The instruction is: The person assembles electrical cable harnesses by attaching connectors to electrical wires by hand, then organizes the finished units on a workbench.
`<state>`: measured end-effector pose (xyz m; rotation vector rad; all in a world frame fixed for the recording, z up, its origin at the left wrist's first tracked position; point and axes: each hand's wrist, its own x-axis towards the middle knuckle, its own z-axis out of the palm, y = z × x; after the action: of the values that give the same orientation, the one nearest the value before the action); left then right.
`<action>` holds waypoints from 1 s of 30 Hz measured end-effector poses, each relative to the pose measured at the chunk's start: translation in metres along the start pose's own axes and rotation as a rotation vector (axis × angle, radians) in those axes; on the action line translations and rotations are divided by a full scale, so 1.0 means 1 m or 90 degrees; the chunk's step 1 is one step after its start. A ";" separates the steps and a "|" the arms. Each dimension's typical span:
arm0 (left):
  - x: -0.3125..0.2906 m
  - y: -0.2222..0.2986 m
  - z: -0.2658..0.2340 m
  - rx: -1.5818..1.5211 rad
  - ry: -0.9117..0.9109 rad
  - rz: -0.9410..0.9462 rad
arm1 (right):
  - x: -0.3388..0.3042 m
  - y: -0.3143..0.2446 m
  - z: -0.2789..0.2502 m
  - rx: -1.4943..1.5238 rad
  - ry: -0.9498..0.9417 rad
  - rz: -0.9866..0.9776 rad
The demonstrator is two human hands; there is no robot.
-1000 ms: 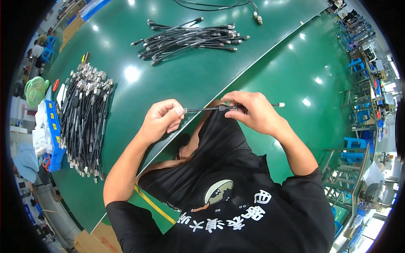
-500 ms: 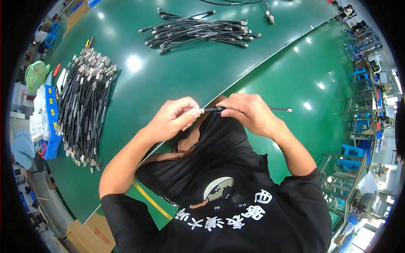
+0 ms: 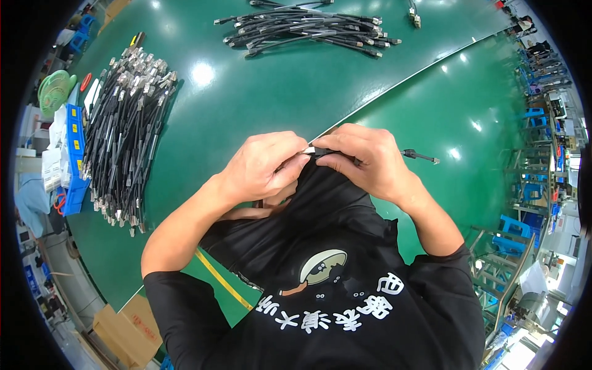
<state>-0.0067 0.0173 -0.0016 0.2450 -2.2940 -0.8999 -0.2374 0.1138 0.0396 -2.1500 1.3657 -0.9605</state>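
A Close, Steady Grip

At the frame's centre, our left hand point(image 3: 269, 161) pinches the silver end point(image 3: 310, 150) of a black cable point(image 3: 422, 156); our right hand point(image 3: 372, 158) pinches the black part point(image 3: 321, 152) just beside it, the far plug point(image 3: 436, 161) poking out at right. We judge it best to keep both grips close and in line, without bending the cable; a heap of cables point(image 3: 126, 129) lies at left

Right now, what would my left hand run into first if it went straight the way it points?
Past the silver plug in its pinch, your left hand would likely meet your right hand first, though depth is hard to judge here.
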 end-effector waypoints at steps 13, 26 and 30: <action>0.005 0.007 -0.003 0.084 0.021 0.059 | 0.003 -0.007 0.000 0.029 0.031 -0.019; 0.006 0.010 -0.010 0.121 -0.020 0.075 | 0.003 -0.011 0.001 -0.084 0.056 -0.074; 0.004 0.010 -0.011 0.134 -0.035 0.079 | 0.009 -0.010 -0.006 0.067 -0.033 0.080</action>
<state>-0.0022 0.0171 0.0134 0.1670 -2.4268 -0.6096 -0.2335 0.1098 0.0534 -1.9741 1.3761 -0.9014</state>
